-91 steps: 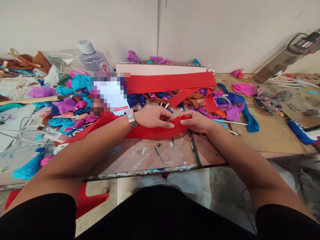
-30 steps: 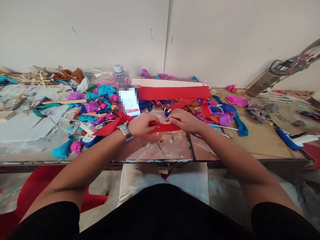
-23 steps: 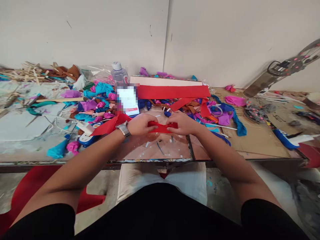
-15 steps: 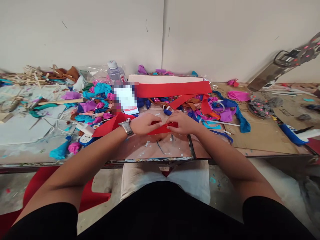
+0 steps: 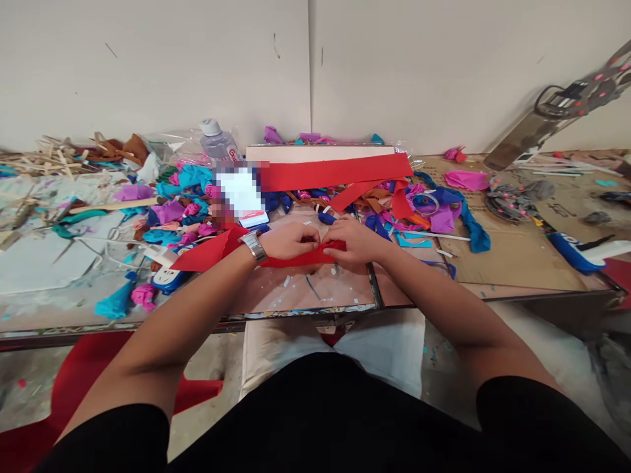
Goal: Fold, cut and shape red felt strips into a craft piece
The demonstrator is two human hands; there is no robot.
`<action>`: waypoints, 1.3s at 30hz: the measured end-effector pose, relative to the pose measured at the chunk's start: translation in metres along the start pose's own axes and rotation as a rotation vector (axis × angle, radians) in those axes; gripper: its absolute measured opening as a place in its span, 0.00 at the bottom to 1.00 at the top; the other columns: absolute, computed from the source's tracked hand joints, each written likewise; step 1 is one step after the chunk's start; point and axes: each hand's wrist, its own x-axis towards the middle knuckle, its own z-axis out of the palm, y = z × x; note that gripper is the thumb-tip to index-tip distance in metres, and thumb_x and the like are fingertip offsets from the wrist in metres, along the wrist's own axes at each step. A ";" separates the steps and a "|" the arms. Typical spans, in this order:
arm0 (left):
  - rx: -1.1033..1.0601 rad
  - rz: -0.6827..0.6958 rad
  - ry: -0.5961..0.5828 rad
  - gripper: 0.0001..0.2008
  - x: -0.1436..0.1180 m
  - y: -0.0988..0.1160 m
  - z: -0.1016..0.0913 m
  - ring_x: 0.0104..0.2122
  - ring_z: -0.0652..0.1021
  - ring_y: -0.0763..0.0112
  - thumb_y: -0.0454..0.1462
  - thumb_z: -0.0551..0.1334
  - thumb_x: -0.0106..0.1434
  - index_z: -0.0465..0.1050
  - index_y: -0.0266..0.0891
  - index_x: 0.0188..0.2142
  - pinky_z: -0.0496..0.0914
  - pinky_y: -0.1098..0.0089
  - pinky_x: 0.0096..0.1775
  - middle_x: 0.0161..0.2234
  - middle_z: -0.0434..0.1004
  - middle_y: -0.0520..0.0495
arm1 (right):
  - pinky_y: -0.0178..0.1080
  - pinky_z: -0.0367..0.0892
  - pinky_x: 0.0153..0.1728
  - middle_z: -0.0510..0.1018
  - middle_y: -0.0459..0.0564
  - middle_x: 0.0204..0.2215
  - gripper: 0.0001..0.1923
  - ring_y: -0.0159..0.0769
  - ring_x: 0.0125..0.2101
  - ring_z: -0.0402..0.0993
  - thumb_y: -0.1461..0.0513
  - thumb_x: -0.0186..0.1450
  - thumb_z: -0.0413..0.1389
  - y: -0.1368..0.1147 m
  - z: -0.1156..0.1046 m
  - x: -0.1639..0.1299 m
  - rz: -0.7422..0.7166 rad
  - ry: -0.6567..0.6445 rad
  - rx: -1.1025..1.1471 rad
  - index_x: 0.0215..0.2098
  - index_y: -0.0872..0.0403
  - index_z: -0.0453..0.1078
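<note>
A strip of red crepe paper point(image 5: 207, 253) runs along the front of the table beneath my wrists. My left hand point(image 5: 292, 241), with a metal watch on its wrist, pinches the strip's upper edge between thumb and fingers. Close beside it, my right hand point(image 5: 355, 241) is closed on the gathered right end of the same strip. The fingertips almost meet, and the folds between them are partly hidden. Behind the hands lie wider red crepe pieces point(image 5: 340, 174) on a pale board.
A phone point(image 5: 241, 194) and a water bottle point(image 5: 219, 141) stand behind my left hand. Crumpled coloured paper spreads around them. A blue power strip point(image 5: 170, 279) sits left, a tape roll point(image 5: 424, 203) right. Cardboard point(image 5: 513, 263) covers the right side; a dark bottle point(image 5: 522, 135) leans there.
Both hands stay on the red strip, fingers shifting along its edge and gathering the right end. The whole view has drifted slightly.
</note>
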 end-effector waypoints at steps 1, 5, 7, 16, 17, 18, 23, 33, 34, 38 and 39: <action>-0.008 -0.004 0.005 0.13 -0.001 -0.001 0.002 0.33 0.75 0.67 0.44 0.59 0.71 0.80 0.41 0.40 0.66 0.68 0.37 0.33 0.80 0.49 | 0.49 0.64 0.52 0.87 0.55 0.38 0.12 0.47 0.42 0.80 0.55 0.72 0.58 0.000 0.001 0.000 0.001 0.005 0.002 0.42 0.53 0.81; -0.027 -0.016 -0.024 0.15 -0.009 0.003 0.003 0.33 0.76 0.67 0.45 0.57 0.72 0.80 0.40 0.43 0.67 0.68 0.38 0.35 0.82 0.49 | 0.49 0.64 0.52 0.87 0.54 0.37 0.12 0.46 0.41 0.81 0.56 0.73 0.57 0.001 0.005 0.000 0.018 0.044 0.008 0.40 0.52 0.81; -0.002 -0.028 -0.030 0.15 -0.013 0.006 0.002 0.33 0.76 0.67 0.45 0.57 0.72 0.79 0.39 0.43 0.67 0.68 0.38 0.36 0.83 0.49 | 0.50 0.64 0.52 0.87 0.54 0.37 0.12 0.46 0.40 0.81 0.56 0.73 0.57 0.001 0.006 0.000 0.030 0.064 0.006 0.40 0.52 0.81; 0.368 -0.043 -0.059 0.13 -0.018 -0.008 -0.003 0.31 0.77 0.62 0.42 0.55 0.69 0.77 0.40 0.36 0.63 0.64 0.35 0.32 0.82 0.43 | 0.51 0.60 0.52 0.87 0.55 0.39 0.15 0.49 0.44 0.81 0.52 0.75 0.56 0.003 0.006 0.006 0.072 0.073 -0.030 0.42 0.53 0.80; 0.379 -0.058 -0.048 0.13 -0.018 -0.009 -0.004 0.31 0.77 0.62 0.41 0.55 0.69 0.77 0.40 0.36 0.63 0.63 0.35 0.32 0.82 0.43 | 0.51 0.60 0.52 0.87 0.56 0.42 0.17 0.50 0.46 0.80 0.51 0.76 0.54 0.003 0.003 0.010 0.091 0.097 -0.044 0.45 0.53 0.80; 0.393 -0.068 -0.043 0.13 -0.018 -0.009 -0.004 0.31 0.77 0.62 0.41 0.55 0.68 0.77 0.40 0.36 0.63 0.63 0.35 0.32 0.82 0.43 | 0.51 0.59 0.53 0.87 0.57 0.45 0.19 0.50 0.48 0.80 0.51 0.77 0.51 0.004 -0.001 0.014 0.105 0.124 -0.058 0.47 0.54 0.79; 0.410 -0.050 -0.013 0.13 -0.019 -0.009 -0.003 0.30 0.78 0.61 0.41 0.57 0.66 0.80 0.40 0.37 0.62 0.63 0.36 0.32 0.83 0.41 | 0.49 0.60 0.52 0.87 0.57 0.43 0.28 0.48 0.46 0.80 0.52 0.81 0.39 0.009 -0.019 0.037 0.199 0.263 -0.073 0.45 0.54 0.79; 0.424 -0.058 -0.003 0.10 -0.017 -0.018 0.002 0.28 0.70 0.67 0.38 0.59 0.70 0.79 0.37 0.39 0.58 0.64 0.34 0.32 0.81 0.44 | 0.51 0.55 0.52 0.86 0.56 0.39 0.15 0.48 0.42 0.78 0.58 0.71 0.53 0.001 0.009 0.027 0.108 0.066 -0.167 0.39 0.55 0.81; 0.416 -0.057 -0.005 0.10 -0.017 -0.017 0.001 0.28 0.69 0.68 0.37 0.59 0.70 0.78 0.37 0.39 0.58 0.65 0.35 0.32 0.80 0.45 | 0.51 0.54 0.52 0.86 0.56 0.37 0.14 0.48 0.41 0.77 0.57 0.70 0.54 0.002 0.012 0.026 0.108 0.066 -0.175 0.38 0.55 0.81; 0.395 -0.045 0.015 0.08 -0.019 -0.013 -0.001 0.28 0.64 0.70 0.37 0.60 0.70 0.78 0.36 0.39 0.56 0.66 0.34 0.30 0.77 0.48 | 0.50 0.55 0.51 0.84 0.54 0.33 0.13 0.46 0.38 0.76 0.57 0.70 0.54 0.008 0.018 0.027 0.064 0.081 -0.191 0.35 0.54 0.79; 0.395 -0.044 0.015 0.09 -0.019 -0.011 -0.002 0.28 0.64 0.70 0.37 0.60 0.71 0.78 0.36 0.39 0.56 0.65 0.35 0.31 0.77 0.47 | 0.50 0.55 0.51 0.84 0.53 0.32 0.13 0.46 0.37 0.75 0.57 0.70 0.54 0.009 0.019 0.027 0.046 0.087 -0.191 0.36 0.54 0.79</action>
